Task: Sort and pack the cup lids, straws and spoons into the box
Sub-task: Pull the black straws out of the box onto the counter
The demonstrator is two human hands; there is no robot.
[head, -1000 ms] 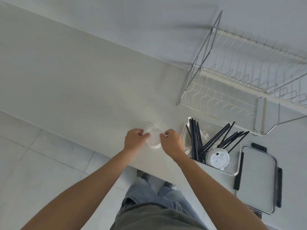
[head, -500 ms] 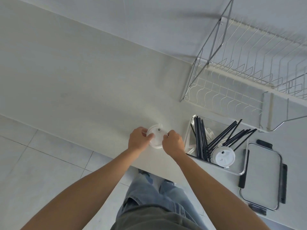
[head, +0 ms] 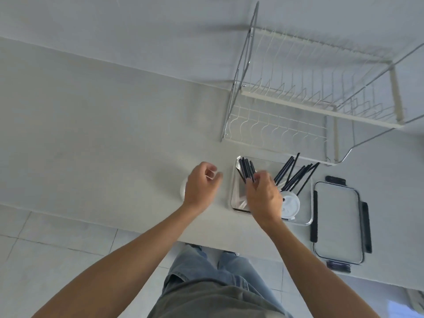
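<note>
2 hands off lid (head: 182,188) | L hand (head: 201,187) loose | R hand (head: 263,194) now among straws (head: 246,169), grip unclear

I am looking at a home kitchen. A wire dish rack (head: 298,115) stands on the pale desk (head: 91,134), above a tiled floor (head: 46,253).

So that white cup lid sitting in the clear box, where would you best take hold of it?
By its round rim, pinched from above. The white cup lid lies flat at the near end of the clear box, top up, with the black straws leaning just beyond it. Its right side looks freest, since the right hand covers its left edge.
</note>
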